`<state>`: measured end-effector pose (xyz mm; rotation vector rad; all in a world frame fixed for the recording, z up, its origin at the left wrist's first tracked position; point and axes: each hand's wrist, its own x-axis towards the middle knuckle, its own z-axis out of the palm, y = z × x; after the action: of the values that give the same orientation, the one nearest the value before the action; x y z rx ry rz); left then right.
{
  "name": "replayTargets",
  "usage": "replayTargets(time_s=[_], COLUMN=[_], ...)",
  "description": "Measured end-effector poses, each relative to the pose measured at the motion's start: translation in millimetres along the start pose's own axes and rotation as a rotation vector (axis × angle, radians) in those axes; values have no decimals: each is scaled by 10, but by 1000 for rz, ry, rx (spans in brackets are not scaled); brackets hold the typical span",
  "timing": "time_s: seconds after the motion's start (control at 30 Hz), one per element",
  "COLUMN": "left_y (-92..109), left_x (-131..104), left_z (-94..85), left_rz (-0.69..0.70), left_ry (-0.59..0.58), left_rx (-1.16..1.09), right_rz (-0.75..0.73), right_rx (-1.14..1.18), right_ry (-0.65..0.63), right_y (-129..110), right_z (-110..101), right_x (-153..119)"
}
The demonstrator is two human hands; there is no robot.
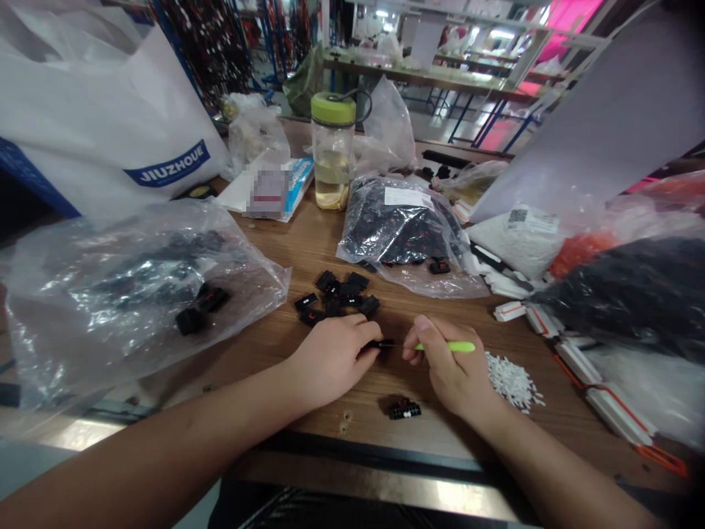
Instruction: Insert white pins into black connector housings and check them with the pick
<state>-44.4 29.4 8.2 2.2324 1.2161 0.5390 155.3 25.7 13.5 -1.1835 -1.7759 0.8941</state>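
Wood-grain boards made up the worktable (258, 375), and behind it stretched a workshop with other benches on blue legs (485, 128). Close to the table's near edge, the left hand (333, 356) held a small black connector (377, 344), its thumb and forefinger closed on the piece and covering most of it. Opposite, the right hand (454, 360) pinched a thin-shafted tool with a lime-green handle (461, 347) between thumb and fingers, the remaining fingers curled in. The shaft pointed left at the connector (whether its tip touched or had gone inside, I could not tell).

Just beyond the left hand lay a loose heap of black connectors (351, 300), some with red parts. Another black connector with white spots (405, 411) sat alone nearer the edge, between the forearms. Beside the right wrist spread a pile of small white pegs (515, 382).

Further back, a labelled clear bag (396, 228) was full of black pieces, and a larger clear bag (104, 301) rested to the left with dark pieces in it. A bottle with a green lid (332, 150) stood upright behind, near a white JIUZHOUE bag (143, 110).
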Motion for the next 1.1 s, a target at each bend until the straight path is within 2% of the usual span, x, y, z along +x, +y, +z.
replayTargets(time_s=[0.2,0.37,0.6,0.7,0.8,0.9,1.0,1.1], left_y=[12,10,102,216,288,264,159,55], left_x=[0,-12,-116,-175,-217,-214,-160,-89], left_z=[4,-43,-186,-111,41,173,204,146], left_rz=[-3,-20,-41,63,201,257,216,61], left_ry=[-1,-23,93,106,-28,-155,-142,-8], left_rx=[24,125,406,267,75,63,89,99], right_rz=[13,-54,27,8,-11,6,13,34], right_rx=[-89,-86,114,137,159,179,179,169], right_ry=[-46,-56,243,328,381,398,399,362], right_y=[-18,-31,48,45,42,57,73,73], right_z=[15,-24,-92,-100,-107,-114,-120,-128], right_x=[20,-19,17,30,27,25,36,53])
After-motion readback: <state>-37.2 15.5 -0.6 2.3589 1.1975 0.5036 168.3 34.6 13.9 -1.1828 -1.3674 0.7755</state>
